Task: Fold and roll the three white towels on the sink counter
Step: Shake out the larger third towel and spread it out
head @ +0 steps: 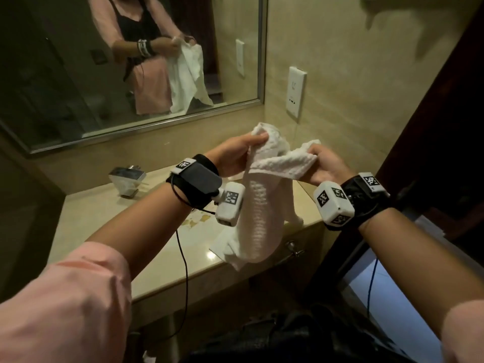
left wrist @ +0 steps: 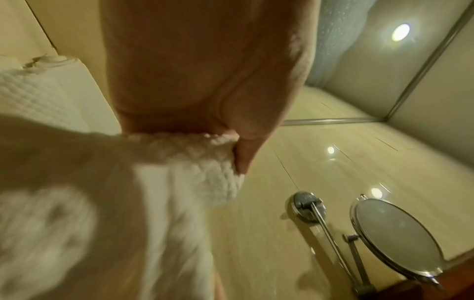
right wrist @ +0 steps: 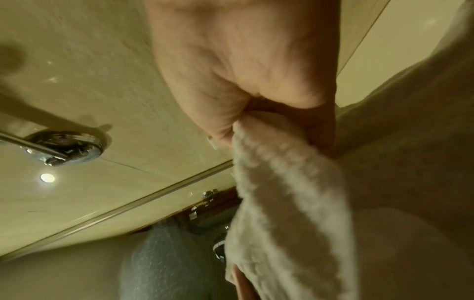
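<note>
- One white waffle-weave cotton towel [head: 259, 205], unfolded, held up above the beige stone sink counter [head: 146, 258]; its lower end sags onto the counter's front edge, near the right corner.
- Left hand [head: 235, 155]: fingers curled, pinching one upper corner of the towel; the left wrist view shows the thumb [left wrist: 243, 154] pressed into the bunched weave.
- Right hand [head: 324, 166]: fingers closed on the other upper corner, just right of the left hand; the right wrist view shows cloth gathered inside the fist [right wrist: 256, 81].
- Further white cloth [head: 222, 244] lies flat on the counter beneath the hanging end; whether it is a second towel or part of this one cannot be told. A third towel is not visible.
- Step in hand, as judged: opening out one towel by its top corners, before the first fold. No rolled towel is seen on the counter.
- Next move calls for: drawing the two corners apart to pull the top edge taut, then laying the towel flat on the counter's bare middle, left of the heap, clear of the chrome block tap [head: 128, 179] at the counter's back.
</note>
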